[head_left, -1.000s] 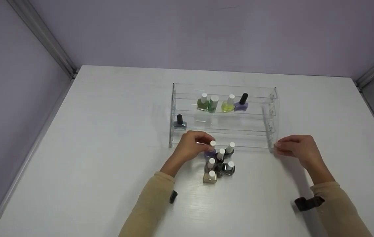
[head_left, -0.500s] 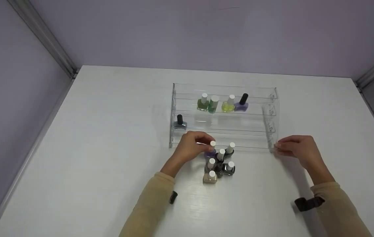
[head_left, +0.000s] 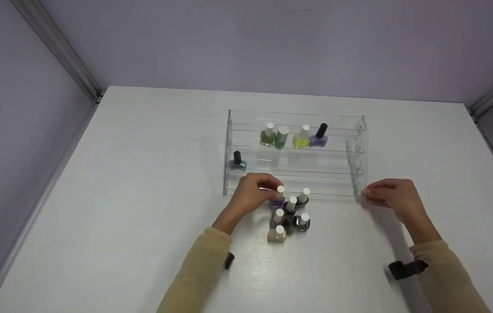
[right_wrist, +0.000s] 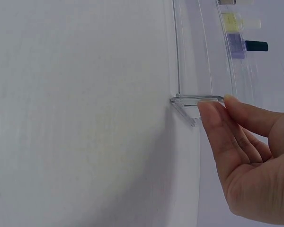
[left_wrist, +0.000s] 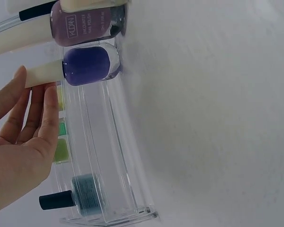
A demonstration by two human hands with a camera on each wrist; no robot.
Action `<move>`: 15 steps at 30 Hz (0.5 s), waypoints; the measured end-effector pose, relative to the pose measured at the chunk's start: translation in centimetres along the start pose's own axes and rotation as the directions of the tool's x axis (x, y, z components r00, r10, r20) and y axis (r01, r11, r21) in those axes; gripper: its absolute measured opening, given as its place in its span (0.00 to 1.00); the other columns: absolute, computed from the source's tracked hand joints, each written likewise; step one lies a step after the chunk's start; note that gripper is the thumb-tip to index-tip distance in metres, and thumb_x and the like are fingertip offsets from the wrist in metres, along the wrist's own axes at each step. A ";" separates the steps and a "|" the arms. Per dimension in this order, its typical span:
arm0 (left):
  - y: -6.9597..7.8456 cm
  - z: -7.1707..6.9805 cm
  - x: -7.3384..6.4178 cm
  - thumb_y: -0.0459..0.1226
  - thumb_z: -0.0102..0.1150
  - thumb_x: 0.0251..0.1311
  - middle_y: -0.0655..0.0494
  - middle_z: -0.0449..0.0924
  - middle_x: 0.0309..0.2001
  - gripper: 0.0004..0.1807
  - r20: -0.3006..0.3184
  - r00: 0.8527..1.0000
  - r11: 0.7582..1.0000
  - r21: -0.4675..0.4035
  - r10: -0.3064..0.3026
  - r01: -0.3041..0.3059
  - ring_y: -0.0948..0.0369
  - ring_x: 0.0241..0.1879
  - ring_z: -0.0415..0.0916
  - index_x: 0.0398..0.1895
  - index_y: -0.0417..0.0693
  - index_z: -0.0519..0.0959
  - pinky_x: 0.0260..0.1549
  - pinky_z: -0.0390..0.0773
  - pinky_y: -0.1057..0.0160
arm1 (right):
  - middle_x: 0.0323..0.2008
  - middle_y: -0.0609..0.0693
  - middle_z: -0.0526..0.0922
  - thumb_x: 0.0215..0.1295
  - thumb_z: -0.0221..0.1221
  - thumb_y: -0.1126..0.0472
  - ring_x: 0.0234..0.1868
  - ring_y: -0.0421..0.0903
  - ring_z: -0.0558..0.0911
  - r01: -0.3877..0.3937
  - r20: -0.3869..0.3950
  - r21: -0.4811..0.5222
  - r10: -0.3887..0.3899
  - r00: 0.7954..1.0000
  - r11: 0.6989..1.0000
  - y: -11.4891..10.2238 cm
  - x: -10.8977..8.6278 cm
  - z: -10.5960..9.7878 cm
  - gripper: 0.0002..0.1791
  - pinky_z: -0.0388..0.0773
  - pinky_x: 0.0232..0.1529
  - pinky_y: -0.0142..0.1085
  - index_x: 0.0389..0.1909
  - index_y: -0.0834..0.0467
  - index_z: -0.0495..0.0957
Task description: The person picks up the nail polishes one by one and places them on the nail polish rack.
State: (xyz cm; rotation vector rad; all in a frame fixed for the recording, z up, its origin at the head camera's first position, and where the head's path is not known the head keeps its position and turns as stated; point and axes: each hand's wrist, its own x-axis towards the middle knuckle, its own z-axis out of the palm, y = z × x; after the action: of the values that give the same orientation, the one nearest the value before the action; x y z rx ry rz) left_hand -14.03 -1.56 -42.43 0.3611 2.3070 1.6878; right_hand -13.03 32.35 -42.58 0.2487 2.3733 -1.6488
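My left hand (head_left: pixel 253 193) pinches the white cap of a purple nail polish bottle (left_wrist: pixel 87 65), which stands upright on the table in front of the clear acrylic rack (head_left: pixel 298 184). Close by that bottle, several more stand grouped, among them a beige one (head_left: pixel 276 235), a dark one (head_left: pixel 302 222) and a mauve one (left_wrist: pixel 80 26). At the rack's front right corner, my right hand (head_left: pixel 396 198) holds the edge of the side panel (right_wrist: pixel 199 98) between thumb and fingers. Part of the purple bottle's cap is hidden by fingers in the head view.
On an upper tier of the rack are an olive bottle (head_left: pixel 267 138), a green one (head_left: pixel 280 138), a yellow one (head_left: pixel 300 141) and a lilac one (head_left: pixel 318 140). A teal-grey bottle (head_left: pixel 237 164) sits lower, at the left end. Purple-grey walls (head_left: pixel 272 48) enclose the white table (head_left: pixel 142 195).
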 end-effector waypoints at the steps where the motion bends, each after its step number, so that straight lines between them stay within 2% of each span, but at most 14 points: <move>1: 0.0 0.0 0.0 0.29 0.67 0.46 0.51 0.82 0.34 0.10 -0.001 1.000 1.000 -0.001 0.000 0.000 0.61 0.36 0.79 0.34 0.39 0.82 0.35 0.76 0.69 | 0.31 0.47 0.83 0.59 0.59 0.65 0.34 0.44 0.83 -0.002 -0.001 -0.001 0.002 1.000 1.000 0.0 0.0 0.0 0.19 0.79 0.37 0.36 0.45 0.78 0.72; 11: 0.2 0.0 -0.1 0.30 0.67 0.46 0.53 0.82 0.33 0.09 -0.013 1.000 1.000 0.015 0.005 -0.004 0.62 0.36 0.79 0.34 0.40 0.82 0.35 0.76 0.69 | 0.30 0.48 0.83 0.59 0.59 0.66 0.33 0.44 0.83 -0.005 0.005 0.029 0.004 1.000 1.000 0.1 0.1 -0.1 0.20 0.79 0.37 0.37 0.45 0.79 0.71; 15: 0.1 0.1 0.0 0.29 0.67 0.45 0.52 0.82 0.33 0.09 -0.013 1.000 1.000 0.004 0.011 -0.011 0.62 0.35 0.79 0.33 0.40 0.82 0.35 0.76 0.69 | 0.31 0.48 0.83 0.59 0.59 0.65 0.34 0.45 0.83 -0.004 0.004 0.012 0.004 1.000 1.000 0.2 0.1 -0.1 0.20 0.79 0.38 0.38 0.45 0.78 0.71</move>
State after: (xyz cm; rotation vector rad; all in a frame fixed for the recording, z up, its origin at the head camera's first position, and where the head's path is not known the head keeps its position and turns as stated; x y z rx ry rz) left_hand -13.97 -1.47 -42.39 0.3650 2.3217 1.6960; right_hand -13.06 32.50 -42.80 0.2517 2.3588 -1.6606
